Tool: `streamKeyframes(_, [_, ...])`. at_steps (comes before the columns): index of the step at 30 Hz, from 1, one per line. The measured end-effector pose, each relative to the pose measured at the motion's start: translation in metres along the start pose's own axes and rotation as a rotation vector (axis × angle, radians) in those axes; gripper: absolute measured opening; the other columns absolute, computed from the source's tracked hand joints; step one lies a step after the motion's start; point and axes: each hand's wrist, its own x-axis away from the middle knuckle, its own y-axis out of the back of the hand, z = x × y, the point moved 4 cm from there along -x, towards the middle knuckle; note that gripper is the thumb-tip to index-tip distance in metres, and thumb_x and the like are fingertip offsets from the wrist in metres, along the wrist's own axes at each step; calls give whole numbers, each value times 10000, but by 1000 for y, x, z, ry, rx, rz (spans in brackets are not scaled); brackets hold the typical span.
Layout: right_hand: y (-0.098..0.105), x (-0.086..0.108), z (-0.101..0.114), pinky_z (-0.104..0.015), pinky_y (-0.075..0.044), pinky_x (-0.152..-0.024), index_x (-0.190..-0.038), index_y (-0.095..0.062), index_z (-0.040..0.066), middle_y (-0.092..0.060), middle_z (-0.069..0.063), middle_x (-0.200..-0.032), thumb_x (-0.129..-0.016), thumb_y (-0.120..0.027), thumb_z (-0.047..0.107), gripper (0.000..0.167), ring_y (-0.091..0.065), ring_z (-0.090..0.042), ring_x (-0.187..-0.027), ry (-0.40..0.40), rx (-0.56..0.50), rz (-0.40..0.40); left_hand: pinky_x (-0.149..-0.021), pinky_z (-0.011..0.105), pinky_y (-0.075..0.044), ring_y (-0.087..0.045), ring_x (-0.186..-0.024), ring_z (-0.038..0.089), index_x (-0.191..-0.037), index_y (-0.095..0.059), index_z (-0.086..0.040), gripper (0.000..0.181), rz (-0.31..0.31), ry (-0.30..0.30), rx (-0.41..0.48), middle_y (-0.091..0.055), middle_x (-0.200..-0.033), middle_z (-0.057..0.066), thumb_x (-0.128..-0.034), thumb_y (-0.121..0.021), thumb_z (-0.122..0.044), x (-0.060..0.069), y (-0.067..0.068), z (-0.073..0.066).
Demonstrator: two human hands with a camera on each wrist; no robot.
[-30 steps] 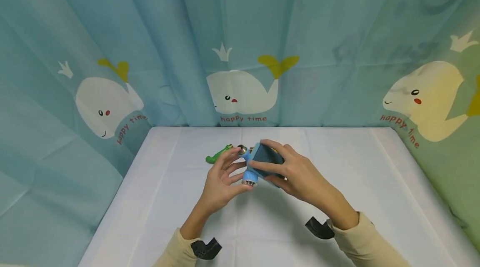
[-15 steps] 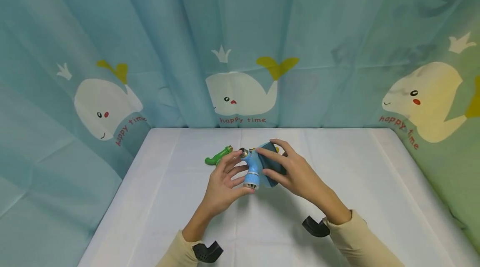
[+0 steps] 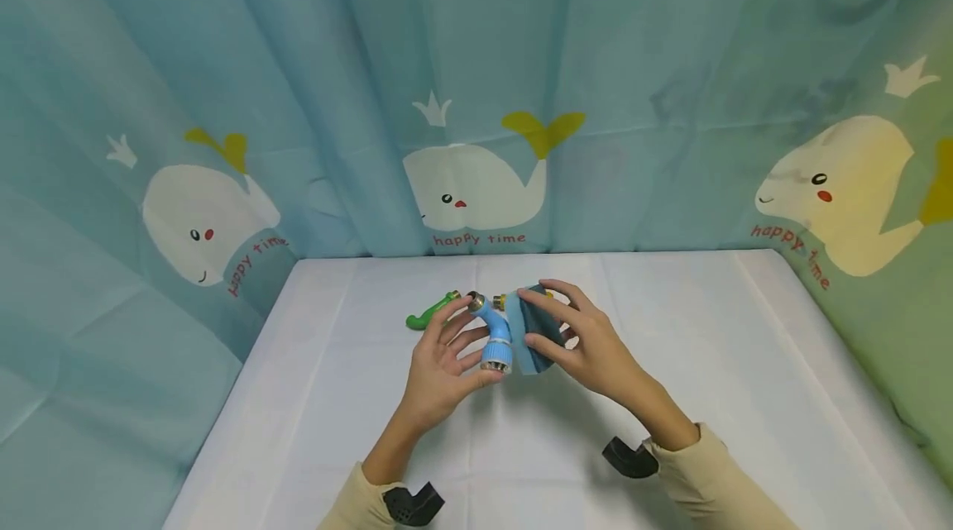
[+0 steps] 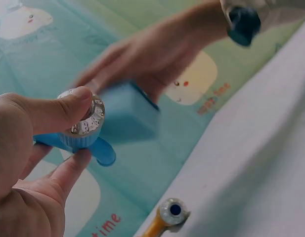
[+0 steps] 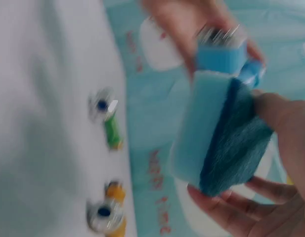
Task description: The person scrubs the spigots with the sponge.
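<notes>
Fingers of left hand clamp bent light-blue plastic tap end to end. Right hand grips two-tone blue sponge block just rightward.

Above the white cloth-covered rectangular table, the blue bent plastic fitting is in the left hand, just left of the blue two-layer rectangular sponge block in the right hand. On the table behind the left hand lies the green curved plastic fitting; to its right, partly hidden behind the sponge block, lies the yellow plastic fitting. The blue-green whale-printed fabric curtain hangs behind the table and along both sides.
</notes>
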Motion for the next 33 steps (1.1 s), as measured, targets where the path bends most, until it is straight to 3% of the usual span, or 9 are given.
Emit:
streamKeyframes(3, [1, 3, 0, -294, -612, -666, -1476, -576, 235, -465, -153, -1503, -915, -808, 211, 607, -673, -236, -974, 24, -38, 7, -998, 453, -552, -567, -1294, 351, -1566, -337, -93, 959, 3, 3, 36, -428, -1527, 232, -785, -888, -24, -1, -2, 0])
streamKeyframes(9, [11, 15, -17, -414, -615, -695, -1440, -607, 235, -479, -215, -1463, -898, -824, 229, 584, -673, -313, -985, -35, 182, 1, -981, 441, -567, -574, -1278, 343, -1573, -326, -89, 981, 8, 34, 98, -429, -1516, 246, -772, -874, 50, -5, -4, -2])
streamKeyframes(12, [20, 20, -22, -402, -622, -657, -1429, -617, 217, -479, -233, -1465, -887, -834, 210, 584, -678, -331, -974, -65, 172, -23, -982, 445, -565, -577, -1274, 356, -1569, -339, -110, 982, -5, 40, 91, -448, -1509, 228, -764, -871, 71, -7, -4, -4])
streamKeyframes(19, [39, 28, -28, -289, -606, -610, -1430, -616, 183, -486, -247, -1451, -877, -839, 155, 597, -702, -241, -840, -67, 142, -70, -986, 451, -561, -561, -1286, 415, -1570, -353, -119, 983, -12, 24, 49, -450, -1523, 214, -758, -861, 100, -11, -7, -6])
streamKeyframes(28, [62, 41, -38, -302, -608, -583, -1407, -635, 167, -517, -226, -1424, -832, -860, 76, 624, -686, -193, -747, -49, 172, -128, -1015, 413, -547, -589, -1261, 384, -1559, -396, -187, 959, 8, 1, -77, -489, -1484, 165, -765, -858, 88, -18, -10, -7])
streamKeyframes(33, [78, 49, -42, -306, -608, -579, -1397, -644, 161, -528, -227, -1410, -803, -868, 34, 647, -683, -208, -738, -51, 206, -156, -996, 402, -564, -583, -1239, 344, -1549, -393, -234, 937, 40, 0, -141, -432, -1521, 66, -783, -861, 34, -25, -16, -4])
